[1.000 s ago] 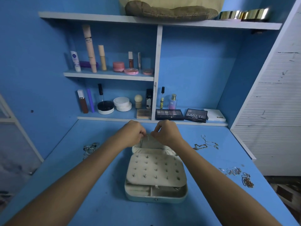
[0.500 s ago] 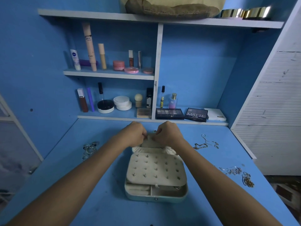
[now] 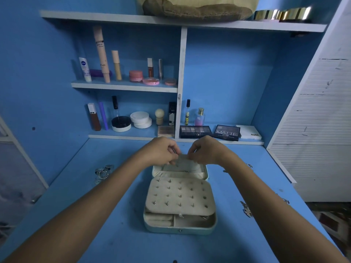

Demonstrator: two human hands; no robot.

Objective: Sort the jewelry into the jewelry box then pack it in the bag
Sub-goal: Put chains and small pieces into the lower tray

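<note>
A pale green jewelry box [image 3: 179, 229] lies open in the middle of the blue desk. Its cream earring panel [image 3: 180, 198] carries several studs and covers most of the lower tray. Both hands work at the top edge of the box lid [image 3: 180, 168]. My left hand [image 3: 161, 151] and my right hand [image 3: 206, 149] each pinch something small at the lid's pocket flap; what it is stays hidden by the fingers. Several rings [image 3: 103, 172] lie to the left. Chains [image 3: 247, 208] lie to the right, partly behind my right forearm. A tan bag [image 3: 195, 9] rests on the top shelf.
Shelves behind the box hold cosmetics: tubes, jars and eyeshadow palettes [image 3: 227, 132]. Gold bangles [image 3: 283, 14] sit on the top shelf at the right. A white slatted panel [image 3: 315, 130] borders the desk on the right, and the desk's right edge drops to the floor.
The hands have stayed at the lid's top edge with only small finger movements. The view has shifted slightly.
</note>
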